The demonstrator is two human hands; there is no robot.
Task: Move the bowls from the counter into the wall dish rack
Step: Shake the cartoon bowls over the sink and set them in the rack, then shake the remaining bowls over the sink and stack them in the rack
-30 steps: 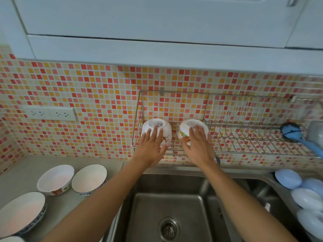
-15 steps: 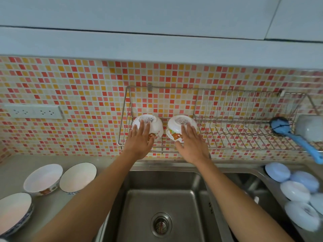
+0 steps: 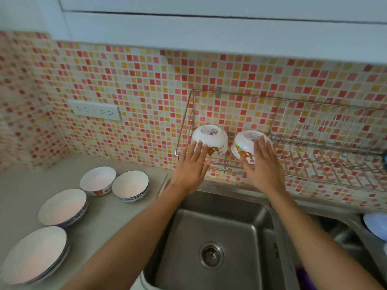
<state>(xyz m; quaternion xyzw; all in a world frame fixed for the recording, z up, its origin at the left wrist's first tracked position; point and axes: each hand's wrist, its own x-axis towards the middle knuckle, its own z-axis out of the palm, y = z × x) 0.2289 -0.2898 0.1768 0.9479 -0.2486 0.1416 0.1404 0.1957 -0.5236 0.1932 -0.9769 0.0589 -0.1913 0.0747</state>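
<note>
A person's hands rest with straight fingers on two upturned bowls in the wall dish rack (image 3: 280, 130), the left hand (image 3: 191, 164) having slid down the left bowl (image 3: 210, 138) toward its rim while the right hand (image 3: 265, 164) still touches the right bowl (image 3: 245, 146). Both bowls sit mouth-down, foot rings up, apparently placed. Two small bowls (image 3: 114, 183) wait on the counter (image 3: 25, 193) at eight o'clock.

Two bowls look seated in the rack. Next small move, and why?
Probably lift both hands off: left hand and right hand lie flat-fingered against upturned bowls in the wall rack. Then reach for the two small bowls on the counter.
</note>
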